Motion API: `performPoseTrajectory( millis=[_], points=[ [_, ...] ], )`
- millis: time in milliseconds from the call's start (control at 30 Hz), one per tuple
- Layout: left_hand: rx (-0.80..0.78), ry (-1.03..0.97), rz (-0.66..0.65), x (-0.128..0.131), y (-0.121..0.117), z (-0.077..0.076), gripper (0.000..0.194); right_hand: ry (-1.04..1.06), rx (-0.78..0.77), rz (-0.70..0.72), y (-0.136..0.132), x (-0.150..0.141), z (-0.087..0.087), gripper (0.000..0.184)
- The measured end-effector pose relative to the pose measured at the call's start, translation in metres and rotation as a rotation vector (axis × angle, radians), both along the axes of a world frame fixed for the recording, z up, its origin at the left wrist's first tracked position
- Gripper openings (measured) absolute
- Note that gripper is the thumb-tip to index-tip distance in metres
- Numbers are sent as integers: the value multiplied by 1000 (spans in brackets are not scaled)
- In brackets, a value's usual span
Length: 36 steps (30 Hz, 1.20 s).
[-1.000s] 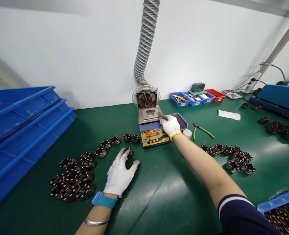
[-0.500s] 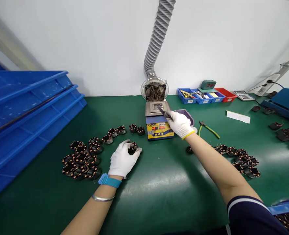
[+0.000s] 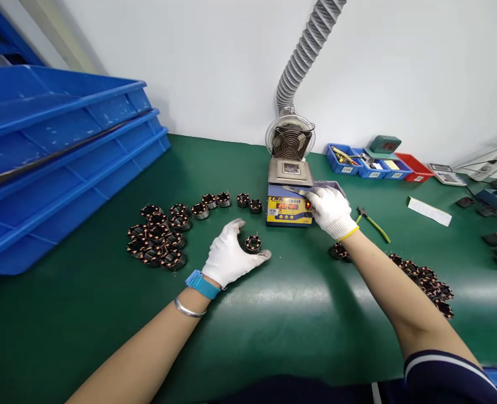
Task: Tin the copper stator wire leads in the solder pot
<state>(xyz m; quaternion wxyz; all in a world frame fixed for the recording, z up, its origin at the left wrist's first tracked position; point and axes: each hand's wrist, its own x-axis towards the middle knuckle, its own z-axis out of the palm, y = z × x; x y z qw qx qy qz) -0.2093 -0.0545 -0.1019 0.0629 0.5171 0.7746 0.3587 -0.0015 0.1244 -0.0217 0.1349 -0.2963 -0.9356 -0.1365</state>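
My left hand (image 3: 235, 255), in a white glove, is open on the green table, its thumb and fingers spread around a small wound motor stator (image 3: 253, 244) with copper coils. The stator sits upright on the table. My right hand (image 3: 329, 209), also gloved, is closed on a thin flat tool (image 3: 292, 189) whose exact kind I cannot make out. The tool's tip lies at the front edge of the solder pot (image 3: 289, 217), below its metal top with a small square bath (image 3: 291, 168). Red digits glow on the pot's yellow panel.
Stators curve leftward into a cluster (image 3: 158, 235); another group (image 3: 425, 280) lies right, partly behind my forearm. Green-handled cutters (image 3: 377, 227) lie beside my right hand. Blue crates (image 3: 83, 151) stand left, small bins (image 3: 374, 168) behind. A fan (image 3: 291, 143) and grey hose (image 3: 311, 45) rise behind the pot.
My left fingers have opened from around the stator, which now stands on the table. My right hand has drawn the tool back from the bath to the pot's front edge. The view has shifted.
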Motion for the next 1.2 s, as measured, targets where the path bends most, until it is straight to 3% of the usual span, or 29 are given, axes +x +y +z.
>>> performPoseTrajectory(
  millis=[33,100,233,333,400,467,533,633,700,800,900,1033,1200],
  points=[
    [-37,41,39,2,1,1,84,119,-62,3,-14,-1,-6,43],
    [-120,125,44,6,4,2,68,376,-299,-34,-46,-7,-22,38],
    [-92,90,-205,11,3,1,41,523,-1026,-108,-93,-23,-57,44],
    [39,-42,-404,18,-7,-2,43,585,-1251,-102,-100,-28,-63,39],
    [80,-122,-416,25,-13,-4,46,623,-1364,-108,-100,-28,-59,30],
    [73,-236,-377,33,-15,-6,61,707,-1455,-112,-104,-29,-57,29],
    [63,-371,-317,40,-14,-10,78,842,-1501,-103,-111,-32,-58,34],
    [95,-467,-268,45,-9,-15,66,898,-1445,-84,-122,-37,-64,38],
    [132,-447,-291,46,-7,-15,58,824,-1266,-84,-126,-36,-68,41],
    [143,-367,-287,43,-8,-12,65,706,-921,-58,-128,-31,-69,46],
    [72,-323,-195,38,-11,-6,53,680,-758,-36,-126,-25,-66,47],
    [-111,-571,-303,31,-14,5,16,759,-832,-61,-123,-22,-64,46],
    [-200,-870,-437,16,-21,27,24,868,-1011,-75,-117,-26,-65,46]
  ],
)
